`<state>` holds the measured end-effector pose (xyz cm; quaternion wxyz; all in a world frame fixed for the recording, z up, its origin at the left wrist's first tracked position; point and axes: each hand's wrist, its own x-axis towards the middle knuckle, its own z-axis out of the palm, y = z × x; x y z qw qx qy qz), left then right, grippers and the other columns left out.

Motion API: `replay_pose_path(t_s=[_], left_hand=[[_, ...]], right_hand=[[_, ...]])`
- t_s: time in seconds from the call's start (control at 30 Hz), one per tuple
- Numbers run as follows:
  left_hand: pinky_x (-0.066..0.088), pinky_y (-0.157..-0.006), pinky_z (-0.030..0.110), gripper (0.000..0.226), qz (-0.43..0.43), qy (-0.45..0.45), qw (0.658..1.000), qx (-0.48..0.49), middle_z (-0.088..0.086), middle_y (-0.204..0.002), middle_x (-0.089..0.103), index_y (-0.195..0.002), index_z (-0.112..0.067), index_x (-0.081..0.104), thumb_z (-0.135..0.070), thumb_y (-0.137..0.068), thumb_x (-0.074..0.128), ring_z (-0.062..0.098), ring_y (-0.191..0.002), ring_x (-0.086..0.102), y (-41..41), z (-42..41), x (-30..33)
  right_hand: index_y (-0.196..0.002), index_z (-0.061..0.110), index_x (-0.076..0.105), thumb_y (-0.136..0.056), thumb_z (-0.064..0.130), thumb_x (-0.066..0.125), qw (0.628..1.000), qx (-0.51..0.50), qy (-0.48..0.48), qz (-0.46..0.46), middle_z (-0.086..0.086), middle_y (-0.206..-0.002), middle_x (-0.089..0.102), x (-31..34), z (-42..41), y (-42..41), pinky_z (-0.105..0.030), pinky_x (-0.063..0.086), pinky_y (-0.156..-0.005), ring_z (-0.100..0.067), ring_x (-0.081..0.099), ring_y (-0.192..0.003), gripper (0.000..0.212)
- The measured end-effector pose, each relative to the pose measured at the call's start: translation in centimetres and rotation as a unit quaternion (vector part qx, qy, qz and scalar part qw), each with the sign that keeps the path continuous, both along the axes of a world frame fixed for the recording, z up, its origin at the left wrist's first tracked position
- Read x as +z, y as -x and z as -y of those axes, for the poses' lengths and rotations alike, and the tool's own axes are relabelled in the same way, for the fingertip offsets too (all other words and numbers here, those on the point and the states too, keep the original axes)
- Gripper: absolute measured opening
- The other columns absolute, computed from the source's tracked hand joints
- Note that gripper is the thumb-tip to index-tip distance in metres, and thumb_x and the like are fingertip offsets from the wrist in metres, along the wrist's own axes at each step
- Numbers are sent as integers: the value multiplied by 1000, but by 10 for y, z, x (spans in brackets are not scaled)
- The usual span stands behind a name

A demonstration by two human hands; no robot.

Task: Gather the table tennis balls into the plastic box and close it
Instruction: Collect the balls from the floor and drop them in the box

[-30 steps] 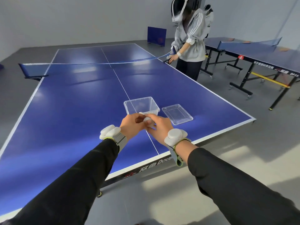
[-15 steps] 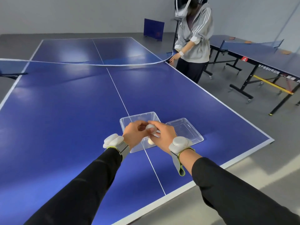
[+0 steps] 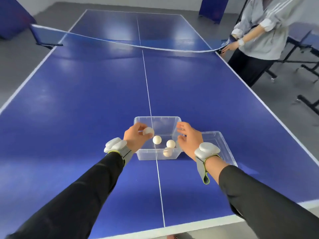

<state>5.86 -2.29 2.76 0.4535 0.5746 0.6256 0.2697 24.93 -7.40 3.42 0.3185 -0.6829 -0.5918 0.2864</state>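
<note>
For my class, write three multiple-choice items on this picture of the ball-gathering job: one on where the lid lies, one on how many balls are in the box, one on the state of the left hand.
1. Where is the lid?
A. on the box
B. on the table, right of the box
C. on the floor

2. How many balls lie inside the plastic box?
A. none
B. three
C. seven

3. The left hand is
A. empty
B. holding a ball in its grip
C. holding the lid

Answers: 1 B, it lies beside the box behind the right hand; 2 B, three white balls show inside; 3 B, fingers close on a ball over the box.
</note>
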Motion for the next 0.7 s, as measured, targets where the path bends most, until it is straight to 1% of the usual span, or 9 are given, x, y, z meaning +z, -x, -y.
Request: replay_pose_path(t_s=[0.1,0.17,0.23,0.3,0.43,0.5,0.57,0.63,0.7], left_hand=[[43,-79,27,36,-44,18,998,32,4,-121,63,-115,-15,58,-17,-80,68,22,-107,61,-13,-2,-14],[47,-81,29,38,-91,25,995,27,5,-123,62,-118,-14,57,-16,-81,66,24,-110,60,-16,-2,-21],[53,-86,35,38,-128,32,991,28,7,-124,61,-119,-14,57,-16,-82,64,27,-112,59,-28,-5,-24],[55,-86,39,35,-164,38,986,15,7,-123,61,-119,-15,57,-16,-84,59,31,-109,60,-38,-9,-23],[47,-78,29,33,-256,72,962,-53,7,-122,63,-118,-16,60,-14,-85,55,32,-107,61,-55,-15,-25],[44,-73,27,33,-270,93,956,-61,8,-121,63,-118,-16,60,-13,-86,54,31,-102,62,-60,-18,-31],[43,-69,27,31,-285,102,951,-64,10,-118,64,-116,-16,61,-13,-86,54,27,-87,59,-61,-21,-35],[43,-68,27,30,-287,107,950,-64,10,-111,65,-114,-15,62,-13,-85,54,23,-80,54,-61,-28,-39],[43,-67,27,29,-283,111,951,-55,6,-99,61,-113,-14,63,-13,-85,54,23,-78,54,-60,-30,-42]], right_hand=[[-128,11,46,-89,-3,48,999,35,8,9,-6,-132,57,-7,-21,-27,-20,43,-94,-19,55,-122,42],[-127,11,47,-89,-3,48,999,47,12,16,-6,-130,58,-11,-28,-35,-18,42,-93,-19,56,-121,41],[-127,11,47,-89,-3,46,996,81,22,29,-6,-131,57,-19,-36,-45,-22,44,-97,-20,55,-122,41],[-129,13,45,-90,-2,45,988,130,36,76,-4,-134,54,-25,-42,-50,-30,44,-101,-22,52,-124,42],[-135,20,39,-91,7,44,963,197,41,178,-1,-141,47,-38,-51,-42,-34,40,-101,-25,46,-127,46],[-135,19,39,-90,9,43,950,224,23,217,-2,-143,45,-46,-53,-40,-34,31,-107,-22,35,-136,47],[-133,18,43,-88,7,44,946,235,11,221,-1,-143,45,-52,-55,-40,-35,28,-110,-17,28,-141,46],[-128,16,49,-85,3,46,953,224,-3,205,-1,-139,50,-57,-58,-42,-37,30,-109,-17,31,-140,45],[-127,15,51,-85,1,47,953,223,-13,205,-1,-138,52,-57,-58,-40,-37,30,-109,-18,33,-139,45]])
